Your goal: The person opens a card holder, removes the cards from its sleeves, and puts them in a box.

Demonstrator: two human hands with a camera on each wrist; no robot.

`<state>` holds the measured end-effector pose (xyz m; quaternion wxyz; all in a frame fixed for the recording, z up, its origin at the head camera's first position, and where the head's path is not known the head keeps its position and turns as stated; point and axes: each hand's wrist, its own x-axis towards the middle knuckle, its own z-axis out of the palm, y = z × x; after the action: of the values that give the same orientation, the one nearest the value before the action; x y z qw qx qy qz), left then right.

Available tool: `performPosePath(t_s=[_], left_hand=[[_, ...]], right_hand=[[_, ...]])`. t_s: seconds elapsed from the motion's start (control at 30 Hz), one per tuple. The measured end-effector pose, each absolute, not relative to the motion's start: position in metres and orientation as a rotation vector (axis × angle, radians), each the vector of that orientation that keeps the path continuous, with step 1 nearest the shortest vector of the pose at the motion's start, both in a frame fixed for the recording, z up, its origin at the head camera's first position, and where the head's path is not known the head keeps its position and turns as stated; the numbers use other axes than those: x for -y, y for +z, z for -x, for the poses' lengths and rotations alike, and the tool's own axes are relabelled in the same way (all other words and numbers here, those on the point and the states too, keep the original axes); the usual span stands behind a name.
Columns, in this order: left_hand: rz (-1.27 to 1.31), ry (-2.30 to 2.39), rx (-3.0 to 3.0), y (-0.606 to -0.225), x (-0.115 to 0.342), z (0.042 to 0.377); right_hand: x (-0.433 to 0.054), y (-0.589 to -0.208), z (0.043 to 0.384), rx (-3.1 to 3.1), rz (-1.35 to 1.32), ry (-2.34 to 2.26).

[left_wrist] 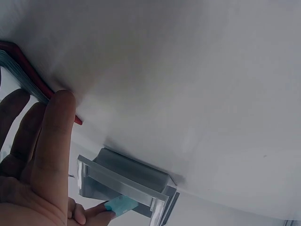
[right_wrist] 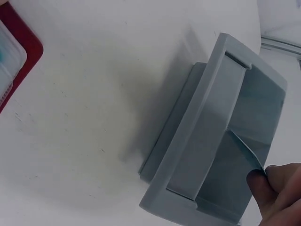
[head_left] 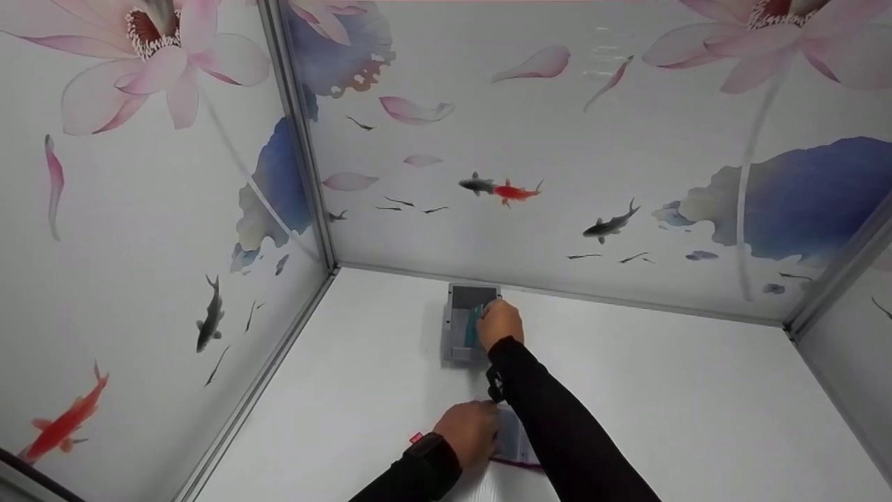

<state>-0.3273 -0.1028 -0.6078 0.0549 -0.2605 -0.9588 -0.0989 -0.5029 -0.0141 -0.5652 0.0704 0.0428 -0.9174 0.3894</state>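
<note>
As the head view looks forward, the right hand point(head_left: 502, 324) is at the right side of a grey box point(head_left: 449, 321), thumb and fingers pinching a teal card point(head_left: 472, 328) that lies just to the hand's left, within the box's outline. The box is on a white surface point(head_left: 348, 369), near the printed panel point(head_left: 418, 237) at the back. Nearer the wearer is the left hand point(head_left: 468, 434), touching the left side of a clear case point(head_left: 512, 436) with a red rim point(head_left: 516, 463); from here its fingers are mostly hidden. Dark sleeves point(head_left: 575, 425) cover both arms. In the left wrist view, the left hand's fingers are extended and slightly parted, the fingertips against the edge of the red-rimmed case — no thumb can be made out clearly. Beyond them, the right hand holds the teal card at the box's opening. In the right wrist view, the card shows nearly edge-on, its near end pinched between the right hand's thumb and finger, its far end reaching into the box's hollow. The case's corner enters at upper left, well apart from the box.
</note>
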Motion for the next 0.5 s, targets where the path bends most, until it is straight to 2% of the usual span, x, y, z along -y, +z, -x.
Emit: performPosePath(t_s=[0.5], left_hand=[[0.751, -0.275, 2.944, -0.6069, 0.1035, 0.3260]], right_hand=[[0.0168, -0.5742, 0.5044, 2.820, -0.221, 0.981]])
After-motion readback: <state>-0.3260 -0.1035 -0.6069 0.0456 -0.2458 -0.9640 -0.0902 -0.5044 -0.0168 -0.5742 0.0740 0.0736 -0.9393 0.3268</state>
